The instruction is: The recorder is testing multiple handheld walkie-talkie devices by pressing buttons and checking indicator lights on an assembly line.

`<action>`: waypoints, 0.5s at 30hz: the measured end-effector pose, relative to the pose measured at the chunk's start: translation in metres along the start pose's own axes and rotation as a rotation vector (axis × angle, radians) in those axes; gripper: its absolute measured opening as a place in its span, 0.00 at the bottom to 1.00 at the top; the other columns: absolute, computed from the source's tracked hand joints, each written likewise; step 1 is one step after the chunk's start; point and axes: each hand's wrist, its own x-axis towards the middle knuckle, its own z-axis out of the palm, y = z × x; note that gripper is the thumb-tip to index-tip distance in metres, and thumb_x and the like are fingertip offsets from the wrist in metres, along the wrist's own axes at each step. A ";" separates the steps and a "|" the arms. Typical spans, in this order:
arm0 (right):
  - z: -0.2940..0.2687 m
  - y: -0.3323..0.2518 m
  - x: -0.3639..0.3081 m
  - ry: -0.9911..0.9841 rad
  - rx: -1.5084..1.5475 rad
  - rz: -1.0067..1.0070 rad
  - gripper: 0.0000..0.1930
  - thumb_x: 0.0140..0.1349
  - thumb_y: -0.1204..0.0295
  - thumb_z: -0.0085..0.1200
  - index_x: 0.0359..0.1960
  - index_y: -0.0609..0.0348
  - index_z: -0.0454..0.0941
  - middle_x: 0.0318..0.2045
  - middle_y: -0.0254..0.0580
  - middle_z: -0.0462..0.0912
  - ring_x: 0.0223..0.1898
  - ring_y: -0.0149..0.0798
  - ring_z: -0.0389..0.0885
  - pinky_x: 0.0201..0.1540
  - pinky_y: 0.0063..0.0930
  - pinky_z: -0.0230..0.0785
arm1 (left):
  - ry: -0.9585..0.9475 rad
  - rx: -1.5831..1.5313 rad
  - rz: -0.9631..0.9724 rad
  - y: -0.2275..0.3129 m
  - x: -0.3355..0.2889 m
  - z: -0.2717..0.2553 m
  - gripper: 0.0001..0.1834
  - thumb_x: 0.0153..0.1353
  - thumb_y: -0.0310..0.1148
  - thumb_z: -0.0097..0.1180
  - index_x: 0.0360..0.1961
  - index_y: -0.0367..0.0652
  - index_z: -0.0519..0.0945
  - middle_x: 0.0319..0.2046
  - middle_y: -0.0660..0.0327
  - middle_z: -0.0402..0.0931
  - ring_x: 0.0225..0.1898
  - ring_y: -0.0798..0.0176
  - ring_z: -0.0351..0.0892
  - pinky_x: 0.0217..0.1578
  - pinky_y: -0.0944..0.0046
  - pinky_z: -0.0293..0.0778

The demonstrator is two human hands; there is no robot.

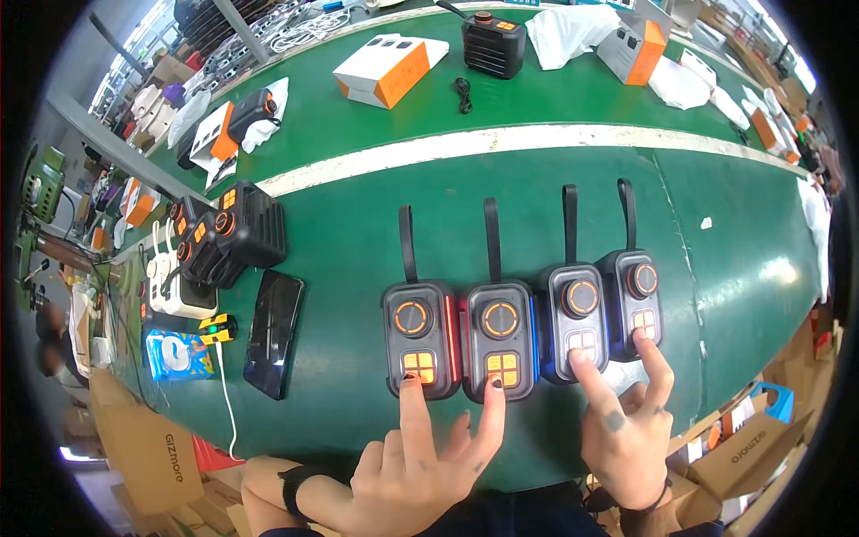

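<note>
A row of black portable speakers, each with an orange-ringed knob, a square button pad and a wrist strap, lies in front of me. My left hand [416, 470] has two fingers stretched out. One fingertip is at the orange pad of the leftmost speaker [429, 331], which shows a red light strip. The other touches the pad of the second speaker [501, 345], edged in blue and red light. My right hand [631, 438] reaches two fingers to the third speaker [580, 318], whose pad looks pale, and the rightmost speaker [637, 300]. Neither hand grips anything.
A dark phone [274, 331] lies left of the row on the green table [344, 242]. Beyond it are stacked speakers [246, 228], a white power strip [179, 286], a yellow device [217, 328] and a blue wipes pack [179, 355]. Orange-white boxes [391, 70] stand on the far side.
</note>
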 end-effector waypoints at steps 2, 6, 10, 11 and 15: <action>0.000 0.000 0.001 -0.003 0.000 -0.004 0.35 0.39 0.89 0.53 0.52 0.39 0.77 0.56 0.57 0.63 0.13 0.28 0.65 0.15 0.24 0.62 | -0.001 0.005 -0.002 0.000 0.000 0.001 0.20 0.63 0.35 0.51 0.56 0.66 0.73 0.43 0.43 0.77 0.15 0.70 0.72 0.16 0.74 0.67; 0.004 0.002 0.002 0.004 0.008 -0.016 0.35 0.39 0.87 0.54 0.52 0.39 0.78 0.55 0.57 0.64 0.15 0.29 0.67 0.15 0.23 0.64 | 0.038 0.035 0.021 -0.001 0.000 0.006 0.20 0.63 0.35 0.51 0.56 0.66 0.73 0.42 0.44 0.77 0.15 0.71 0.71 0.16 0.74 0.67; 0.007 0.009 0.006 0.064 -0.014 -0.111 0.33 0.39 0.83 0.58 0.51 0.38 0.78 0.51 0.54 0.67 0.16 0.29 0.68 0.16 0.22 0.65 | 0.102 0.041 0.062 -0.008 0.002 0.009 0.21 0.62 0.33 0.51 0.57 0.66 0.73 0.42 0.44 0.76 0.14 0.71 0.69 0.16 0.74 0.67; 0.004 0.014 0.008 0.019 -0.060 -0.144 0.32 0.38 0.77 0.66 0.51 0.39 0.79 0.49 0.52 0.68 0.21 0.33 0.72 0.21 0.23 0.69 | 0.017 0.046 0.074 -0.010 -0.001 0.003 0.25 0.59 0.34 0.55 0.58 0.67 0.72 0.39 0.51 0.76 0.15 0.70 0.69 0.17 0.74 0.67; -0.003 0.041 0.033 -0.043 0.024 -0.135 0.38 0.37 0.61 0.72 0.56 0.41 0.74 0.55 0.57 0.63 0.47 0.52 0.70 0.41 0.41 0.72 | -0.058 -0.192 0.009 -0.022 0.006 0.005 0.28 0.44 0.43 0.67 0.51 0.64 0.79 0.36 0.55 0.70 0.29 0.62 0.70 0.25 0.66 0.67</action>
